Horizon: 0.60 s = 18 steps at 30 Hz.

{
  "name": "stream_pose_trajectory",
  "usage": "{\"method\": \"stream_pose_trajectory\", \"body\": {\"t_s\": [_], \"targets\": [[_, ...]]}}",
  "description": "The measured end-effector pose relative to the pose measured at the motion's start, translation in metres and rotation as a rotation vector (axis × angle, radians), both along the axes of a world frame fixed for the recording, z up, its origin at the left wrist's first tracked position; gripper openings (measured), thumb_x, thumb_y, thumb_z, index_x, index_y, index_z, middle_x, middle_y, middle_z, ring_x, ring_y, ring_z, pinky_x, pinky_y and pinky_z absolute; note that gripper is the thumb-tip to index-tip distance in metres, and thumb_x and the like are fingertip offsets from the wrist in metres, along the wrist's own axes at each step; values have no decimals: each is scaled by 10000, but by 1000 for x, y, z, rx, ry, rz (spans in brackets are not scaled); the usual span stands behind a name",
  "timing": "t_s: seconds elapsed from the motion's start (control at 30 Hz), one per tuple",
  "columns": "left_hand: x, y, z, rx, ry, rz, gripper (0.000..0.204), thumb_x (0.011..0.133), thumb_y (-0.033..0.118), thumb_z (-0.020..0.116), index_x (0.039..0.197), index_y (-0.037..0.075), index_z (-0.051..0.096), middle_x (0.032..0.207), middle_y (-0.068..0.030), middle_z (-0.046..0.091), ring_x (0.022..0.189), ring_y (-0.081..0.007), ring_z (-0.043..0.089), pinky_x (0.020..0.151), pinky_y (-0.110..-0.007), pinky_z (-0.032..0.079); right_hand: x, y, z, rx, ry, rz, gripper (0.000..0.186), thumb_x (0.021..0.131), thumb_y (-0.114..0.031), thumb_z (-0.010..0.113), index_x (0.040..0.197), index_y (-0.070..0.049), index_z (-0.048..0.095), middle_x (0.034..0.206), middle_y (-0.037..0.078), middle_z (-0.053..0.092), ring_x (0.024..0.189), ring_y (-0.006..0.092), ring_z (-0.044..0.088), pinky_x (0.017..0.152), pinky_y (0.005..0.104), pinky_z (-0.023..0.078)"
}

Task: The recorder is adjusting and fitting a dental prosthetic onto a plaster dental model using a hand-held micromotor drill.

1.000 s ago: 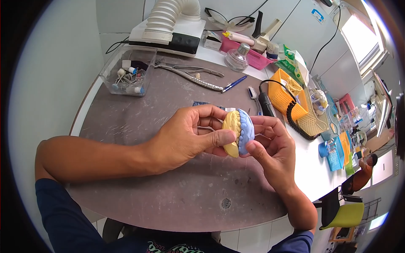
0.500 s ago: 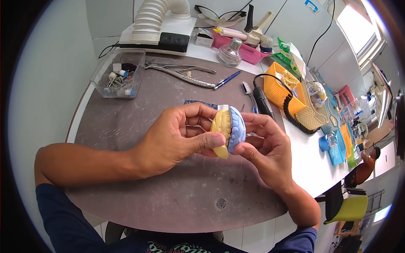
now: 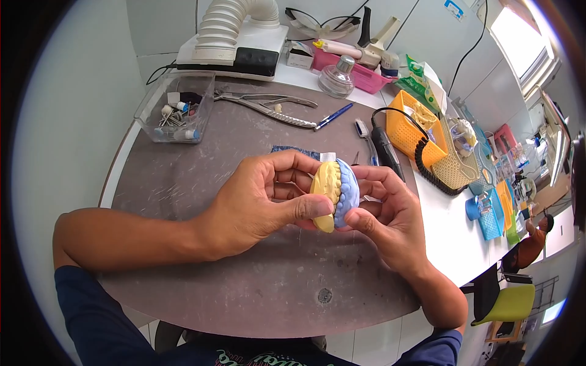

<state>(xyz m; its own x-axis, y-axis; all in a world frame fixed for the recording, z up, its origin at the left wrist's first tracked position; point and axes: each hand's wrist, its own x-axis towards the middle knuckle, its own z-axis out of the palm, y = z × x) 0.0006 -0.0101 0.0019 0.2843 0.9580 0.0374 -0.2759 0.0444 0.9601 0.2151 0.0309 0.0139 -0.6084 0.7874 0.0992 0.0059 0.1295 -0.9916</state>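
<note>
Over the middle of the bench I hold two dental casts together, their teeth facing and touching. My left hand is closed on the yellow dental cast, thumb across its front and fingers behind. My right hand grips the blue dental cast, with the thumb near its lower end and the fingers round the outer side. Both casts stand on edge, the row of teeth running up and down between them. Behind them lies a dark blue cloth piece, partly covered by my fingers.
Plaster nippers, a blue pen, a toothbrush and a handpiece lie beyond my hands. A clear box of burs stands far left, a glass bottle at the back, a yellow basket at right.
The casts have turned a little and now meet more closely, the gap between their teeth narrowed. Both hands keep their grip. The whole view has shifted slightly.
</note>
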Motion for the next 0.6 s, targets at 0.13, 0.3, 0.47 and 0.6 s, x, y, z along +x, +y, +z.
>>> {"method": "stream_pose_trajectory", "body": {"t_s": [0.13,0.3,0.47,0.6], "targets": [[-1,-1,0,11,-2,-1,450,859,175,742,1187,-51,532,1018,-106,650,917,-132,659,798,-266,590,0,0,0,2,-15,-3,495,879,-72,700,1289,45,448,1055,140,631,955,174,675,798,249,580],[0,-1,-1,22,-13,-1,453,848,176,755,1186,-37,542,1006,-96,652,908,-131,657,786,-252,582,1,1,-3,29,-10,0,495,867,-61,711,1280,37,454,1061,136,630,948,172,676,800,250,578],[0,0,-9,211,111,62,448,816,165,783,1173,-7,573,1006,-76,669,913,-128,658,812,-276,566,1,-1,-3,103,3,-1,495,854,-29,715,1275,30,462,1085,131,623,950,177,673,818,272,577],[0,-9,-4,316,138,102,463,787,153,805,1171,11,588,1023,-65,686,946,-124,661,856,-304,555,5,-2,-12,327,88,37,512,828,20,720,1274,26,467,1156,152,609,1012,224,665,870,322,573]]}}
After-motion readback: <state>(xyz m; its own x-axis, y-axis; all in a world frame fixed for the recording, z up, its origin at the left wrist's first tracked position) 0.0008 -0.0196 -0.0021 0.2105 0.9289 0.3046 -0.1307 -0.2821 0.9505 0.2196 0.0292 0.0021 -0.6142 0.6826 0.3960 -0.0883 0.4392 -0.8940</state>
